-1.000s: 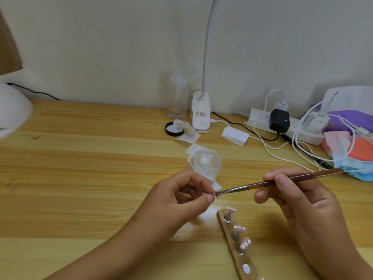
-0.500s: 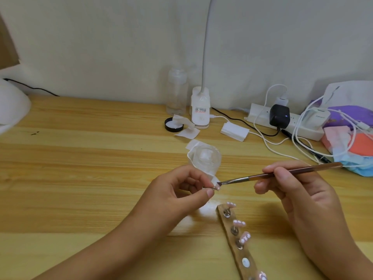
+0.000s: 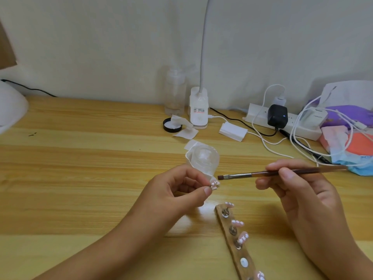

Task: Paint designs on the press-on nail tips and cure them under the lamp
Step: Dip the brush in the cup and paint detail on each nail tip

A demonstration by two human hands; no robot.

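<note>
we pinch one nail tip (image 3: 214, 183) between the thumb and forefinger of our left hand (image 3: 177, 190), held just above the table. our right hand (image 3: 298, 190) grips the brush (image 3: 262, 174) like a pen. half a second ago the bristles sat on the tip. now they hang just beside it, up and to the right, not touching. we judge that a stroke is finished and that we are checking it or about to reload, so this tip may be near ready for curing. the holder (image 3: 227, 222) close to us carries other tips (image 3: 237, 223) on pegs, dotted white; one spot shows only a white disc. the design on the pinched tip is too small to read beyond pale blobs. the holder's near end runs out of frame. the white dome at far left, likely the lamp (image 3: 10, 112), is cut off, so we cannot see its opening.
</note>
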